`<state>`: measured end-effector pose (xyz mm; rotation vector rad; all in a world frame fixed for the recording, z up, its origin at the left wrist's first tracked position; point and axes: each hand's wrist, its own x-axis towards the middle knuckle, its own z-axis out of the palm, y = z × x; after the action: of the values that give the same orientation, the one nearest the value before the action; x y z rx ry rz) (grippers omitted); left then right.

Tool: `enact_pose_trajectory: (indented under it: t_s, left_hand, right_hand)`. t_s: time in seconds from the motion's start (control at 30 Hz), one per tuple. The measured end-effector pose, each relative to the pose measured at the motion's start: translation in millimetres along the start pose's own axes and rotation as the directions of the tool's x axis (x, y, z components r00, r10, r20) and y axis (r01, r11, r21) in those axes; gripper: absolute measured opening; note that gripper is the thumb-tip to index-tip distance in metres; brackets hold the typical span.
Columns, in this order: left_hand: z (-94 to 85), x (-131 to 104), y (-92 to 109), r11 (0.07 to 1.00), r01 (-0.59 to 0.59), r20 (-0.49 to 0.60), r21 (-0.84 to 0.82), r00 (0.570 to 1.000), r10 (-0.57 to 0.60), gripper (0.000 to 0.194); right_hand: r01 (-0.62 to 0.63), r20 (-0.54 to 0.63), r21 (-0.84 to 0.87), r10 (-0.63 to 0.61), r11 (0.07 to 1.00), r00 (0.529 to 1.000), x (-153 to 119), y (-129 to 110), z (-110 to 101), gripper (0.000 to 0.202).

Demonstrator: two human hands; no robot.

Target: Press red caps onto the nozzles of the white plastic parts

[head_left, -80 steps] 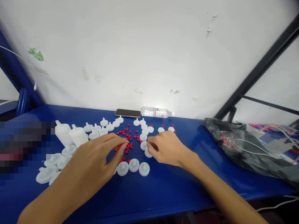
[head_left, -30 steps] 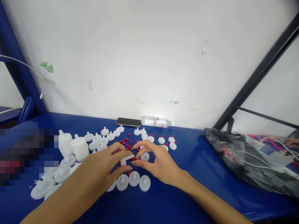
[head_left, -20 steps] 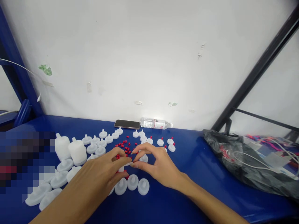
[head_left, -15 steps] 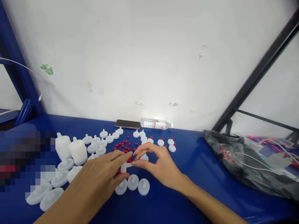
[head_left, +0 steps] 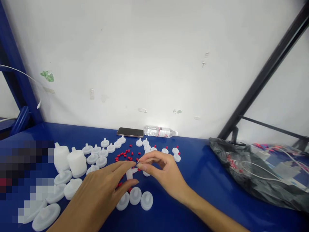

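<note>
Pale wall (head_left: 145, 64) filling the whole upper half, and under it the blue table (head_left: 193, 183) runs right across! Black plastic bag (head_left: 263, 183) slumped at the lower right. Now the hands: the left hand (head_left: 106, 180), lower centre, has thumb and fingers spread just wide enough to grip a white part, and the right hand (head_left: 166, 170), right of centre, is pinched narrow at that part's nozzle tip; whether anything sits between its fingertips, I can't tell. Two tall white pieces (head_left: 77, 163) stand at centre left. Clear bottle (head_left: 159, 131) lying in the middle, touching or almost touching the dark phone (head_left: 130, 132) on its left. Here's the held white disc (head_left: 129, 174), just below centre, on edge, nozzle pointing right! Loose white discs (head_left: 135, 196) lie left, below and above the hands, several at centre right wearing red tips. Smallest of all, red caps (head_left: 130, 146), scattered mid-frame.
</note>
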<state>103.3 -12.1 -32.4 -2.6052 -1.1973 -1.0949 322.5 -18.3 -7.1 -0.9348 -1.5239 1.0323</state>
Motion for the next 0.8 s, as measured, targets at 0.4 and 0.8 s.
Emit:
enact_pose_trajectory:
  t_s: [0.4, 0.8]
  left_hand:
    - [-9.2, 3.6, 6.5, 0.998, -0.017, -0.053, 0.062, 0.998, 0.020, 0.057]
    - [-5.4, 1.8, 7.1, 0.998, -0.040, -0.134, 0.046, 0.990, 0.046, 0.066]
  right_hand:
    - [-0.045, -0.070, 0.046, 0.048, 0.998, 0.996, 1.6, 5.9, -1.5, 0.020]
    - [-0.116, -0.005, 0.049, 0.116, 0.992, 0.993, 0.9, 0.4, -3.1, 0.025]
